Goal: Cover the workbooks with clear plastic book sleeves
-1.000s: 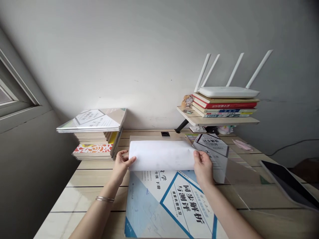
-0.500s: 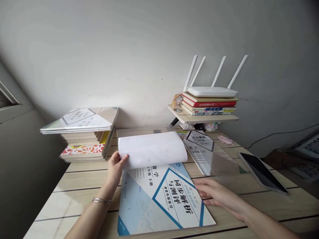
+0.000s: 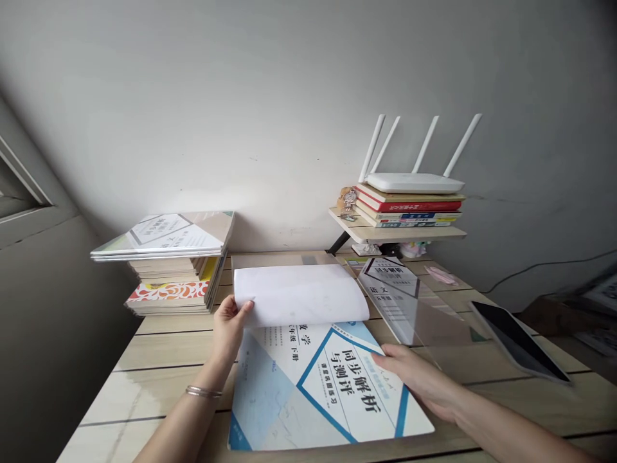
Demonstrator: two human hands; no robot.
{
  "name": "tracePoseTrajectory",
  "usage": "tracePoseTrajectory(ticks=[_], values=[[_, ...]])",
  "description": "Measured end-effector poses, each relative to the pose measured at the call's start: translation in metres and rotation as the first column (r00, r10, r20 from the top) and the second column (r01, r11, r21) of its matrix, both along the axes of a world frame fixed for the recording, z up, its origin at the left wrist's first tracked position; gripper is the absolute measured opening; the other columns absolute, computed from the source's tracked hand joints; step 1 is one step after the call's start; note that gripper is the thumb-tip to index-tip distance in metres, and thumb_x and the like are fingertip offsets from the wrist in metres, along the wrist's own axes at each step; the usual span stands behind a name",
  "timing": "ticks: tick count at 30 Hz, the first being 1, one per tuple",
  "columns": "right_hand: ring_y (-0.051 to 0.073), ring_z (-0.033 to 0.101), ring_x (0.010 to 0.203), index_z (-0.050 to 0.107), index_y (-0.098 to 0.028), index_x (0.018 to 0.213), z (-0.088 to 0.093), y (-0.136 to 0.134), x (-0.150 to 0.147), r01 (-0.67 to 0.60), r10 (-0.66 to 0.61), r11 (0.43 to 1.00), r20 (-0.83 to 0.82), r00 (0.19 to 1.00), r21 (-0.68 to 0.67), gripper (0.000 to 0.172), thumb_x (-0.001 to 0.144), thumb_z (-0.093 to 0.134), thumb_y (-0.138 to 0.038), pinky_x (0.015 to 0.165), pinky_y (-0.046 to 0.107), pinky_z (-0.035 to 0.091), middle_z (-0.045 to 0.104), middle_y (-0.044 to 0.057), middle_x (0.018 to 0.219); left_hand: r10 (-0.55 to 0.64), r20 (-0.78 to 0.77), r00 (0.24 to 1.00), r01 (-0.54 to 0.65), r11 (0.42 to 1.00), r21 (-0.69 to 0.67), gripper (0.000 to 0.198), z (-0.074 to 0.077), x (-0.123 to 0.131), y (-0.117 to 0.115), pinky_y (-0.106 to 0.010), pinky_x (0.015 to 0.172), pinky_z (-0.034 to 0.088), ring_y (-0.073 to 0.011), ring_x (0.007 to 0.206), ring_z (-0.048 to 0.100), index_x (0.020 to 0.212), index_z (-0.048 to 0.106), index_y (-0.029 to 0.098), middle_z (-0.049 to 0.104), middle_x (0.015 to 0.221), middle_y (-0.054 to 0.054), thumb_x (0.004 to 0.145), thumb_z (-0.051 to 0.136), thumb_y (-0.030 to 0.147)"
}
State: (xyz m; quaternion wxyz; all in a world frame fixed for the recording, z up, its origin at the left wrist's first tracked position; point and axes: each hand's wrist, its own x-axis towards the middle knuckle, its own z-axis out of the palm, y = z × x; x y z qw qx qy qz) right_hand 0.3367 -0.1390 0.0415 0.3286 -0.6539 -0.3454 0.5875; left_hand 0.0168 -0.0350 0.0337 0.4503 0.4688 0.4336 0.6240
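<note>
A blue and white workbook (image 3: 318, 392) with large Chinese print lies in front of me, its cover turned sideways. Over its far part curls a white paper sheet (image 3: 301, 292). My left hand (image 3: 230, 321) pinches the left end of this sheet, thumb on top. At the workbook's right edge is my right hand (image 3: 414, 379), its thumb on the cover and its fingers under the edge, mostly hidden. Behind the sheet, part of a clear cover (image 3: 279, 259) shows on the table. Whether the sheet is joined to the workbook, I cannot tell.
A book stack (image 3: 168, 289) stands at the back left. To the right lie a grey-white workbook (image 3: 393, 296) in a clear cover and a dark-screened tablet (image 3: 520, 344). A white router (image 3: 414, 183) sits on books on a small raised shelf (image 3: 405, 233).
My right hand has gone from beside the workbook's edge to gripping it, and the workbook's right side has shifted a little. My left hand keeps its pinch. The view has shifted slightly.
</note>
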Motion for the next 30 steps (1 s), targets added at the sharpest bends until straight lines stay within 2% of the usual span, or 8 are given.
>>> tracePoseTrajectory(ticks=[5,8,10,13,19,23,26,30], values=[[0.025,0.066,0.064,0.062,-0.017,0.069,0.032,0.05,0.059,-0.143,0.143,0.99,0.037,0.989,-0.006,0.031,0.049,0.081,-0.033,0.053,0.034,0.05,0.07,0.01,0.071,0.025,0.005,1.0,-0.025,0.999,-0.043,0.037,0.04,0.003,-0.024,-0.024,0.058,0.046,-0.0157,0.068,0.06,0.08,0.064,0.015,0.069,0.077,-0.004,0.057,0.08,0.039],[0.02,0.058,0.047,0.062,-0.018,0.057,0.062,0.093,0.094,-0.1,0.029,0.97,0.3,0.954,0.223,0.03,0.037,0.083,-0.026,0.048,0.032,0.046,0.063,0.002,0.051,0.015,0.111,0.994,0.009,0.977,-0.213,0.048,0.047,0.01,-0.051,-0.028,0.056,0.05,-0.0206,0.069,0.064,0.088,0.065,0.014,0.071,0.084,-0.008,0.051,0.083,0.037],[0.02,0.059,0.05,0.065,-0.019,0.058,0.077,0.12,0.101,-0.379,0.229,0.917,0.618,0.752,0.121,0.021,0.046,0.079,-0.029,0.05,0.031,0.045,0.065,0.003,0.055,0.004,0.209,0.978,0.074,0.93,-0.361,0.05,0.038,0.018,-0.073,-0.03,0.053,0.052,-0.0225,0.067,0.065,0.09,0.064,0.012,0.071,0.086,-0.011,0.05,0.083,0.036],[0.022,0.063,0.065,0.07,-0.022,0.068,0.083,0.15,0.087,-0.6,0.214,0.799,0.911,0.353,0.045,0.011,0.06,0.07,-0.029,0.059,0.029,0.044,0.07,0.004,0.072,0.041,0.332,0.942,0.132,0.866,-0.482,0.052,0.017,0.035,-0.104,-0.03,0.051,0.053,-0.0204,0.063,0.065,0.096,0.063,0.015,0.07,0.089,-0.01,0.051,0.083,0.033],[0.025,0.062,0.081,0.072,-0.026,0.084,0.053,0.183,0.039,-0.646,0.099,0.763,0.98,0.172,0.036,0.016,0.072,0.062,-0.022,0.077,0.038,0.039,0.071,0.007,0.083,0.256,0.458,0.851,0.125,0.748,-0.652,0.044,-0.02,0.061,-0.131,-0.028,0.053,0.057,-0.0177,0.065,0.065,0.087,0.06,0.016,0.068,0.09,-0.008,0.052,0.085,0.024],[0.027,0.058,0.095,0.072,-0.023,0.083,0.038,0.192,0.016,-0.691,0.043,0.721,0.993,0.114,0.048,0.019,0.075,0.058,-0.013,0.091,0.046,0.029,0.069,0.01,0.09,0.285,0.443,0.85,0.106,0.732,-0.673,0.041,-0.053,0.064,-0.134,-0.032,0.06,0.059,-0.0201,0.066,0.067,0.082,0.06,0.019,0.068,0.083,-0.008,0.052,0.086,0.029],[0.031,0.05,0.108,0.071,-0.021,0.094,0.025,0.193,-0.011,-0.717,0.002,0.692,0.993,0.115,0.082,0.025,0.076,0.057,-0.012,0.092,0.048,0.029,0.064,0.014,0.106,0.171,0.423,0.89,0.15,0.766,-0.625,0.041,-0.07,0.06,-0.14,-0.036,0.066,0.058,-0.0248,0.075,0.068,0.081,0.063,0.017,0.069,0.084,-0.01,0.054,0.084,0.039],[0.028,0.045,0.115,0.057,-0.029,0.123,0.004,0.195,-0.057,-0.723,-0.032,0.632,0.941,0.336,0.28,0.038,0.086,0.049,-0.027,0.092,0.044,0.034,0.055,0.009,0.125,-0.13,0.342,0.931,0.288,0.838,-0.464,0.046,-0.054,0.039,-0.146,-0.042,0.093,0.046,-0.0338,0.107,0.059,0.092,0.066,0.015,0.069,0.102,-0.015,0.057,0.083,0.038]])
